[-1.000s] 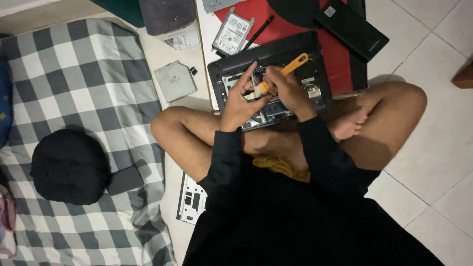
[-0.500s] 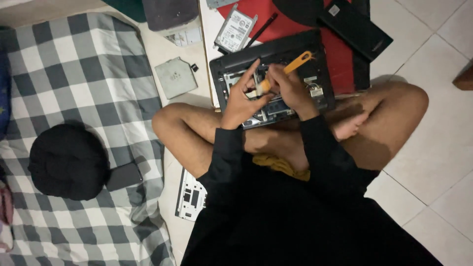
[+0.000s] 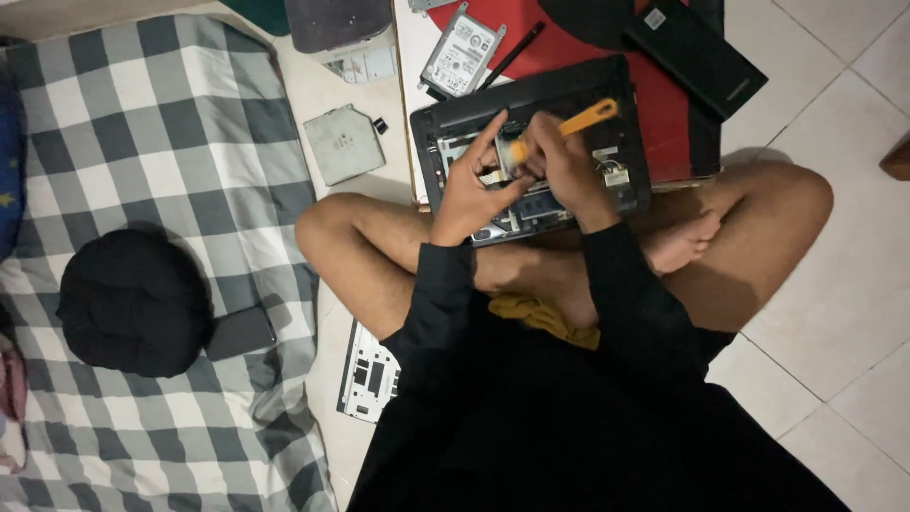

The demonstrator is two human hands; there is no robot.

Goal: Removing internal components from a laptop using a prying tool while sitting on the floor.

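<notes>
Far left: checked blanket [image 3: 161,123] on the floor, a black cap [image 3: 133,301] lying on it. Right of the blanket, a flat silver drive [image 3: 344,144] and, nearer the body, a pale metal bracket [image 3: 370,374] on the tiles. Above, a hard disk [image 3: 460,52] beside a black pen [image 3: 512,55]. Centre: opened black laptop [image 3: 445,128], insides exposed, resting against crossed legs. Left hand [image 3: 469,190] over it, thumb and forefinger pinched on a small part, other fingers spread. Right hand [image 3: 564,166] just beside, closed around an orange-handled brush [image 3: 569,125], handle angled up-right. Behind the laptop: red mat [image 3: 664,104], black battery [image 3: 697,47] on it.
</notes>
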